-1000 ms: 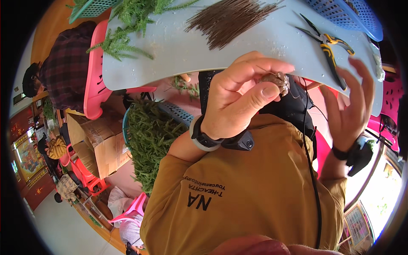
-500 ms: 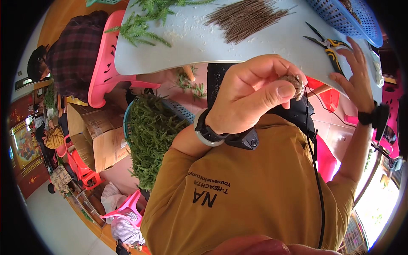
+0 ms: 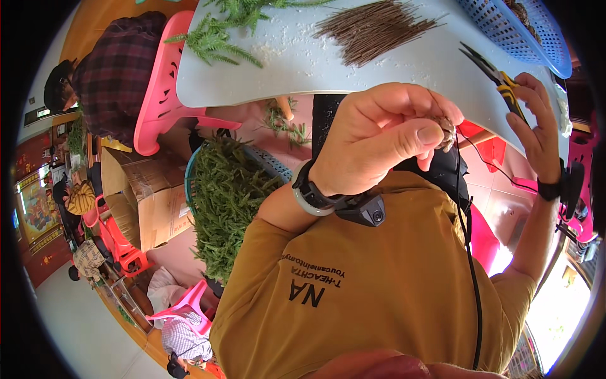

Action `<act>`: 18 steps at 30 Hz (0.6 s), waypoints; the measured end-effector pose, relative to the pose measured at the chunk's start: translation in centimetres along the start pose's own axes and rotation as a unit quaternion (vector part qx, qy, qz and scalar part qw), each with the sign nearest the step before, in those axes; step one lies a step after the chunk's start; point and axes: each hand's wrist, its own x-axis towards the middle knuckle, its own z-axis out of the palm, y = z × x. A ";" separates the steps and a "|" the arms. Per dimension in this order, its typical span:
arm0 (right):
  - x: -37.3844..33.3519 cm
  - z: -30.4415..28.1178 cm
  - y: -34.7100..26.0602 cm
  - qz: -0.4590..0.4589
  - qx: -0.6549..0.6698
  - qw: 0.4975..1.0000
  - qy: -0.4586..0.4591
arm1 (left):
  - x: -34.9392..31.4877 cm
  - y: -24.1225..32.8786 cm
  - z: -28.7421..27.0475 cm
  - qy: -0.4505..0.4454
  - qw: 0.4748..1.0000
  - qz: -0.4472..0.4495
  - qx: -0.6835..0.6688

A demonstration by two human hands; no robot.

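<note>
Between the thumb and fingers of my left hand (image 3: 379, 142) is a small brown, scaly piece that looks like a pine cone (image 3: 447, 132); my fingertips cover most of it. The hand is held in front of the table's near edge. At the table's right side, my right hand (image 3: 538, 129) is closed on the yellow-and-black handles of a pair of pliers (image 3: 485, 66). Their dark jaws are together and point up and left, away from the cone. Beyond my left hand, a bundle of thin brown sticks (image 3: 375, 31) lies on the pale table (image 3: 284, 79).
Green sprigs (image 3: 218, 41) lie at the table's left. A blue basket (image 3: 505, 38) with brown pieces stands back right. Beside me are a basket of greenery (image 3: 230, 202) and a cardboard box (image 3: 151, 196). A person (image 3: 123, 76) sits by a pink chair (image 3: 154, 95). A black cable (image 3: 466, 234) hangs before me.
My right hand has taken hold of the pliers by the handles and lifted them slightly; their jaws have come together. My left hand keeps its pinch on the cone, almost still.
</note>
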 end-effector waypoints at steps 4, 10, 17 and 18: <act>-1.1 -0.3 -3.0 0.011 0.153 0.987 0.043 | 0.0 0.0 0.0 0.023 1.000 -0.022 0.004; -0.3 -2.1 -5.2 -0.079 0.193 0.975 -0.071 | 0.0 0.3 -0.3 0.011 0.997 -0.069 0.009; -0.2 -2.9 -4.8 -0.042 0.219 0.965 -0.138 | -0.3 0.3 -0.5 0.036 0.992 -0.113 -0.046; -0.4 -2.8 -5.0 0.002 0.226 0.965 -0.130 | -0.3 0.3 -0.5 0.037 0.992 -0.114 -0.046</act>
